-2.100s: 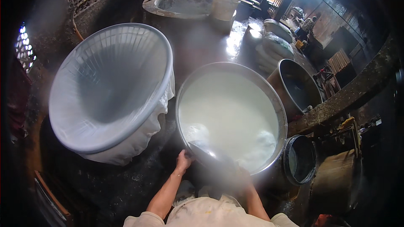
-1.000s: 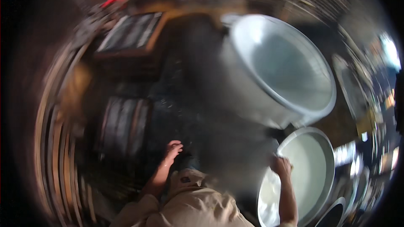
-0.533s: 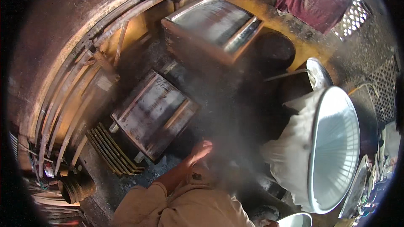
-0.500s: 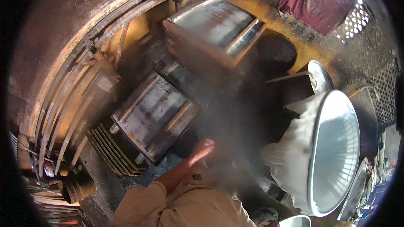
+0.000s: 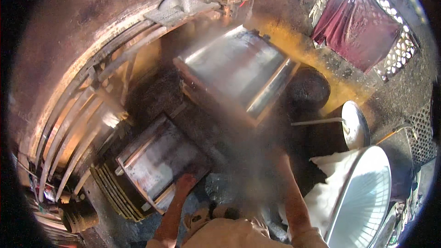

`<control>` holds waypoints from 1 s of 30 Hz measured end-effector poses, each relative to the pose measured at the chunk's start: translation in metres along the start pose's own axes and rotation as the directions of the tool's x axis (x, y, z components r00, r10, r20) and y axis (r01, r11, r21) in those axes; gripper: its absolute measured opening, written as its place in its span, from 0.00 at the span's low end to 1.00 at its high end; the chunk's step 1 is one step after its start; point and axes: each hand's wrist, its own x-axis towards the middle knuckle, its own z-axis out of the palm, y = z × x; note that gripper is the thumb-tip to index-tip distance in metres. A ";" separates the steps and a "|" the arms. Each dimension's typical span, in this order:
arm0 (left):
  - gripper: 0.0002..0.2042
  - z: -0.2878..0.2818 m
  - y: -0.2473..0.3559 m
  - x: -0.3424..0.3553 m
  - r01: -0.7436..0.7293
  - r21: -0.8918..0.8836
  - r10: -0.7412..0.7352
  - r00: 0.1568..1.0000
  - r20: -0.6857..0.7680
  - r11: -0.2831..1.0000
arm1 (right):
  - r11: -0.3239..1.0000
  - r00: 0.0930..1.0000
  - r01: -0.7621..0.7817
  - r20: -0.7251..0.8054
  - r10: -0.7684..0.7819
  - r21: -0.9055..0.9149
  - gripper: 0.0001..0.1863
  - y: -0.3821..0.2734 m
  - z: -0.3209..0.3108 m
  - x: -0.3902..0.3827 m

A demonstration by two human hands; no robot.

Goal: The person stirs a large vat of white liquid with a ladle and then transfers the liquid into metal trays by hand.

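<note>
My left hand (image 5: 186, 183) is at the near right edge of a low box (image 5: 154, 165) with a pale, worn top and wooden strips. Its fingers are too blurred to show whether they grip that edge. Steam covers much of my right hand (image 5: 282, 158), reached forward over the dark middle of the room. What it holds, if anything, is hidden. Beyond both hands stands a larger wooden box (image 5: 239, 71) with a metal-looking top and a bright strip along its right side, steam drifting across it.
On the right is a wide white basin (image 5: 363, 202) with pale cloth (image 5: 337, 170) beside it. A long-handled round pan (image 5: 353, 121) and a dark round vessel (image 5: 308, 87) are behind. Slats (image 5: 117, 193) lean by the low box; wooden rails (image 5: 69, 133) curve along the left wall.
My left hand has moved left and down to the low box's edge. My right arm has come into view, reaching forward. The surroundings sit lower in the picture.
</note>
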 end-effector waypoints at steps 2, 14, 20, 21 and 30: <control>0.15 -0.001 -0.043 0.003 0.084 0.131 -0.071 0.992 -0.105 0.988 | 0.955 0.990 -0.038 -0.116 0.075 0.293 0.25 -0.051 -0.027 0.090; 0.27 0.081 0.204 0.227 0.040 -0.049 -0.058 0.885 -0.462 0.998 | 0.349 0.954 0.106 -0.194 0.229 0.931 0.23 0.025 -0.151 0.482; 0.29 -0.003 0.358 0.421 0.050 0.802 0.577 0.669 -0.469 0.595 | 0.549 0.983 -0.108 0.007 0.183 0.828 0.17 0.051 -0.173 0.542; 0.29 -0.001 0.363 0.444 0.054 0.803 0.577 0.667 -0.472 0.593 | 0.600 0.965 -0.032 -0.132 0.227 0.800 0.15 0.059 -0.166 0.544; 0.28 0.018 0.373 0.492 0.242 0.797 0.335 0.811 -0.479 0.553 | 0.776 0.952 0.161 -0.303 0.040 0.609 0.13 0.075 -0.170 0.555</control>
